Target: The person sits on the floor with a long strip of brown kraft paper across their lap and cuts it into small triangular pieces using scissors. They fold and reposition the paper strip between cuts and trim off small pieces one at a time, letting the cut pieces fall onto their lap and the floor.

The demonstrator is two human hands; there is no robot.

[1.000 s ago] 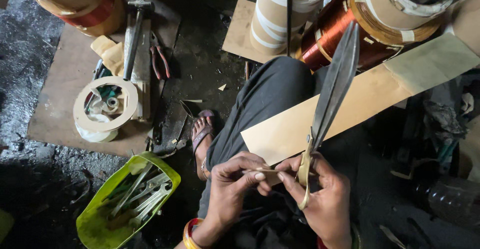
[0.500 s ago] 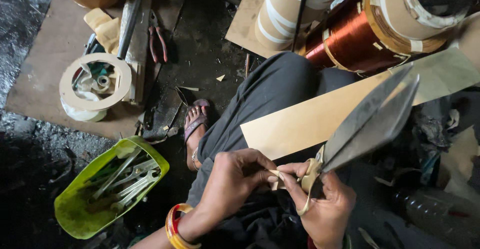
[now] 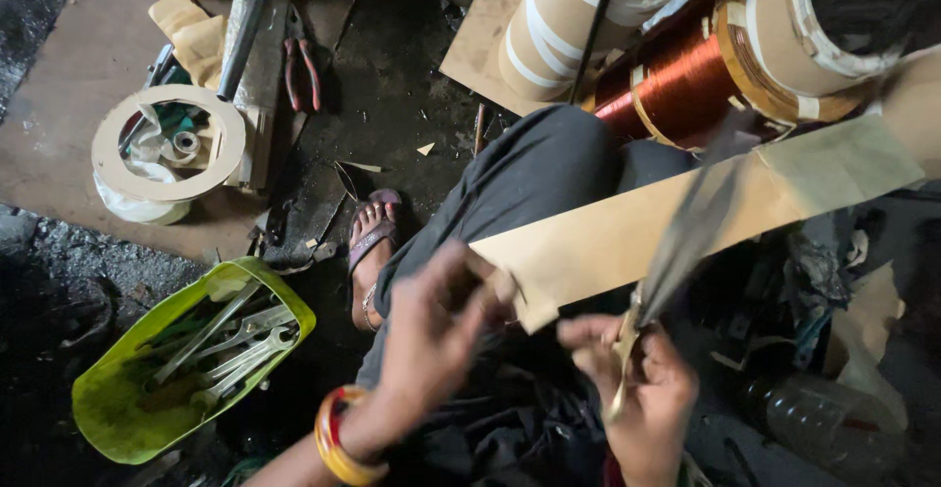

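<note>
**Hands, scissors and card strip, seen from above**

Right hand [image 3: 642, 399]: low in view, fingers curled shut through the handles of scissors [image 3: 676, 252], blades blurred, pointing up and away across the strip.
Left hand [image 3: 431, 335]: blurred, fingers loosely spread at the near end of the tan card strip [image 3: 647, 227]; whether they grip it cannot be told.
Strip: slants across the lap.
Floor, left: green tray [image 3: 108, 409] of spanners, tape ring [image 3: 169, 144], pliers [image 3: 302, 61].
Beyond: copper wire coil [image 3: 676, 80].
</note>
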